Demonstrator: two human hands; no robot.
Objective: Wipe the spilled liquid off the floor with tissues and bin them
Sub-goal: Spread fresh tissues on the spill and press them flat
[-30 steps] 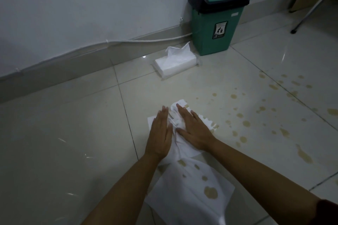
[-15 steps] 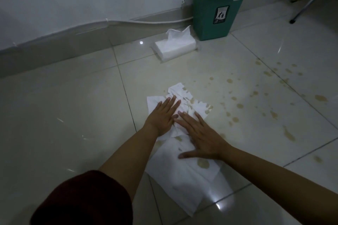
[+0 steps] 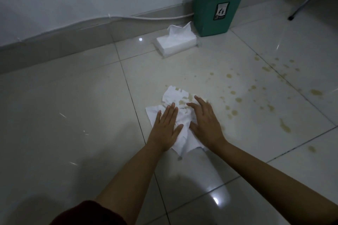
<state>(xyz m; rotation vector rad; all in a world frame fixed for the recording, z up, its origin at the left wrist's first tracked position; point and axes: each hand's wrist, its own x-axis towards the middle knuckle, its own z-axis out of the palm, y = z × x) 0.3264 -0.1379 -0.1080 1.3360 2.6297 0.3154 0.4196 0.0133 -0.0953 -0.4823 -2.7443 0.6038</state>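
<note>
White tissues, bunched and stained brown, lie on the pale floor tiles at mid-frame. My left hand presses flat on their left part, fingers straight. My right hand presses flat on their right part, fingers spread. Brown drops of spilled liquid dot the floor to the right of the tissues, reaching the far right. A green bin with a dark swing lid stands against the wall at the back. A white tissue pack with one sheet sticking up lies just left of the bin.
A white cable runs along the skirting at the wall. A thin metal leg with a dark foot slants down at the back right. Grout lines cross the shiny tiles.
The tissues have been pulled together from a long spread sheet into a smaller bunch. Both hands shifted over them, the right hand moving up beside the left. The stained lower sheet is gone from near my arms.
</note>
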